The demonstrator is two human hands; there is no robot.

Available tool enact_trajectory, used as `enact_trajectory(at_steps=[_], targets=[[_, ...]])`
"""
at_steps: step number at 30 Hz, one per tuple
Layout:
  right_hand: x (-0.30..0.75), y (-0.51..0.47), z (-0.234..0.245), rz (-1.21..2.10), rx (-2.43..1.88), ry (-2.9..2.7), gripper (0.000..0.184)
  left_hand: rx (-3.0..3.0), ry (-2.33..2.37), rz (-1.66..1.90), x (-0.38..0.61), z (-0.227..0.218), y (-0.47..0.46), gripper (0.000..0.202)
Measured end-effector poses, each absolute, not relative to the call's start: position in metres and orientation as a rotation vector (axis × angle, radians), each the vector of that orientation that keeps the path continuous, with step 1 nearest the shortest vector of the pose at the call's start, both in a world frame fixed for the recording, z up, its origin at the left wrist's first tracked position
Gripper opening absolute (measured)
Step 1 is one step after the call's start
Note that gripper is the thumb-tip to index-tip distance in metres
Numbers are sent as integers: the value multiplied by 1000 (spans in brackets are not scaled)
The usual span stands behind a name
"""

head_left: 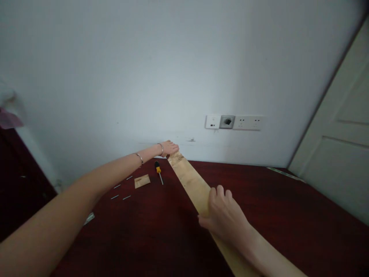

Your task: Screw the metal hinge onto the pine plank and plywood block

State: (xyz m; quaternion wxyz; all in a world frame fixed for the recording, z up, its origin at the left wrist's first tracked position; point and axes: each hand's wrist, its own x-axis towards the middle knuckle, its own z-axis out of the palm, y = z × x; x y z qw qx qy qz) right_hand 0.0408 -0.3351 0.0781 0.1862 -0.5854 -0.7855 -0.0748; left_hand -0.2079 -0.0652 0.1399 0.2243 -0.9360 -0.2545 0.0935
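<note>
A long pale wooden plank [191, 181] lies slanted across the dark red floor, its far end at the white wall. My left hand [169, 148] reaches out to that far end and grips it, fingers curled over the edge; two thin bracelets circle the wrist. My right hand [223, 217] rests on the near part of the plank with the fingers bent over its left edge and the thumb against its side. Just left of the plank lie a screwdriver [158, 171] with a yellow and black handle and a small wooden block [142, 181].
Several loose screws [121, 191] are scattered on the floor left of the block. A row of wall sockets [234, 122] sits low on the wall. A pale door [336, 154] stands at the right. Dark furniture fills the left edge.
</note>
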Motion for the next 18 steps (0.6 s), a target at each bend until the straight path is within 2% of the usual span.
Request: enact_trajectory(at_steps=[5,9,18], targets=[[51,-371,55,-253,-1963,-2077,39,-2676,-515,218,-123,98,-50,29],[50,-382,46,-96,-2150,-1922,43,-2714,-407,209,-78,71,-40,29],[31,-381,25,156,-2228,-1683,44,-2690,-313,133,-47,35,-37,19]])
